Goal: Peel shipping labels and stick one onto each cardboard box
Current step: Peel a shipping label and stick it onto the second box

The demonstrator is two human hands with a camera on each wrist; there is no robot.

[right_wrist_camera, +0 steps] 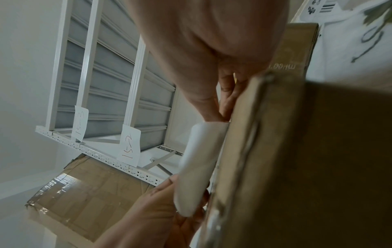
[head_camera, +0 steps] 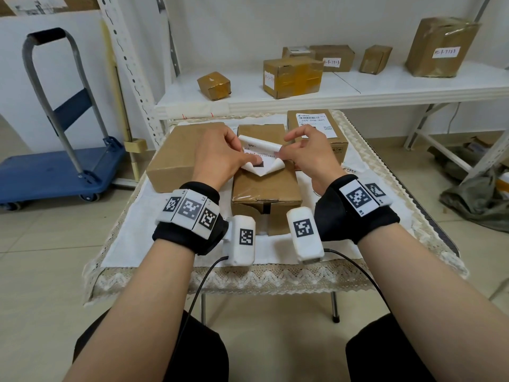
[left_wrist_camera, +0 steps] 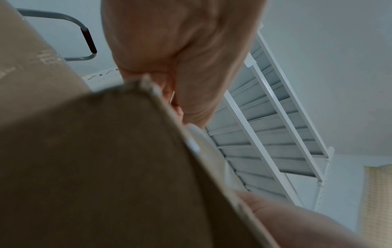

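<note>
Label (head_camera: 260, 155) is hovering over the middle box (head_camera: 265, 186) on the desk (head_camera: 275, 252), ready for sticking; left hand (head_camera: 217, 158) and right hand (head_camera: 305, 153) are each pinching a curled edge, keeping adhesive off the cardboard.

Three boxes (head_camera: 265, 186) on table, six on shelf, two hands (head_camera: 217, 158)

My head camera looks down past both wrists; each wrist camera looks up along my palm, close against the box (head_camera: 265, 186), sharing the shelf (head_camera: 330, 97).
</note>
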